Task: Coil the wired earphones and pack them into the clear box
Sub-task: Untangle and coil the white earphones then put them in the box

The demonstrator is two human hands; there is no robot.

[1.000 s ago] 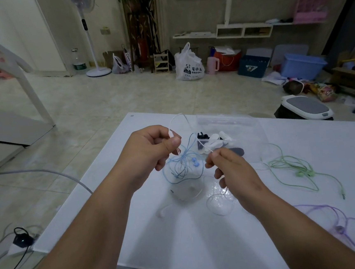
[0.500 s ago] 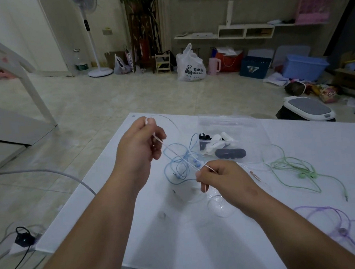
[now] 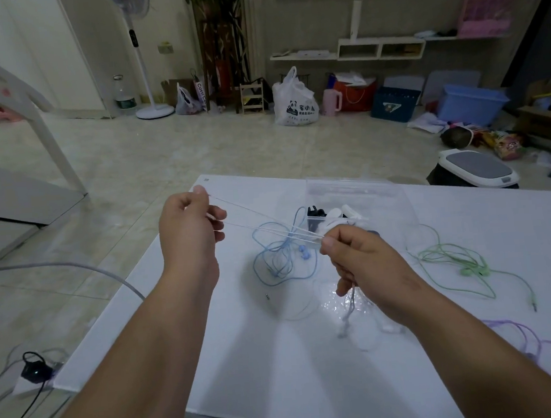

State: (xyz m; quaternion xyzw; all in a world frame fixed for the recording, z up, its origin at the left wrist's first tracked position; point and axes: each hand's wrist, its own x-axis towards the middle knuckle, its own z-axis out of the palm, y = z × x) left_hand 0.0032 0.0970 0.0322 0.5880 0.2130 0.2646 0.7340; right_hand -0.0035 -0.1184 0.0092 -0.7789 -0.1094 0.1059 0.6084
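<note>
The hands have drawn apart. A second ago they were close together over the blue earphones (image 3: 281, 258) that lie loose on the bench (image 3: 282, 381). Now the left hand (image 3: 191, 229) has gone up and out to its own side, and the white earphones (image 3: 266, 216) run in two taut strands from it to the right hand (image 3: 367, 260).

Both hands are clamped on that cord. The left pinches it between thumb and forefinger at the top of the fist, with the other fingers curled. The right pinches the near end of the strands at its thumb tip, and the rest of the cord hangs below its palm towards the bench. What look like the earbuds dangle there, though glare on the surface makes them hard to tell.

My reading is that the cord has been doubled and pulled straight — the tidy start of a coil, not the coil itself. No turns sit round either hand yet.

The clear box (image 3: 359, 188) stands just beyond the right hand, with a few dark and white pieces inside, and this pair is still outside it. The green earphones (image 3: 455, 259) and purple earphones (image 3: 528, 336) lie uncoiled on the person's right — so most of the packing seems to remain.
</note>
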